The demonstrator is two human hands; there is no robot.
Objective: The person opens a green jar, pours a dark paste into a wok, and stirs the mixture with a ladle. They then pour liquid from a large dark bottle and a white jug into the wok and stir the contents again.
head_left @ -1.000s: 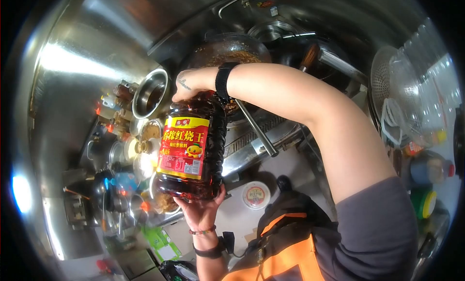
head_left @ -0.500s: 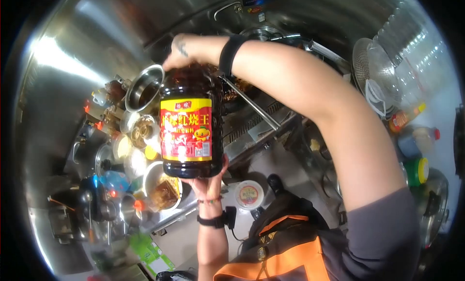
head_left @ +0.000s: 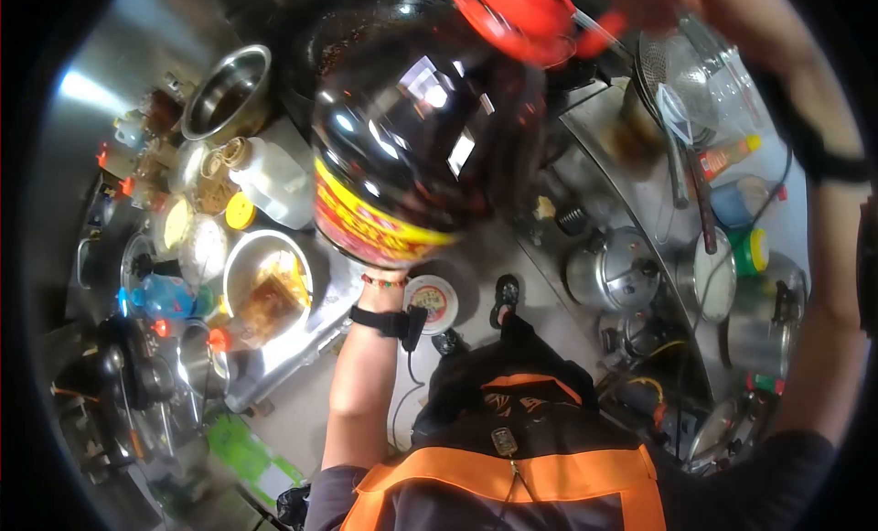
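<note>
A large plastic bottle of dark sauce (head_left: 402,128), with a red and yellow label, is held up close to the camera, tilted so its top comes toward me. A red cap or handle piece (head_left: 526,19) shows at its upper end. My left wrist (head_left: 384,293) rises beneath the bottle's base; the bottle hides most of that hand, which supports it from below. Blurred at the top right edge, my right hand (head_left: 663,10) is beside the red piece. Whether its fingers touch that piece I cannot make out.
Left of the bottle, a metal bowl (head_left: 229,92), a white tub with brown food (head_left: 265,293) and several seasoning containers crowd the counter. Behind the bottle is a dark wok (head_left: 338,37). Pots (head_left: 613,270) and a strainer (head_left: 651,64) stand at the right. A round tub (head_left: 430,304) is on the floor.
The bottle has come closer to the camera and tipped, so its red top shows. My right hand has left the bottle's neck area and swung to the right. My left hand stays under the base.
</note>
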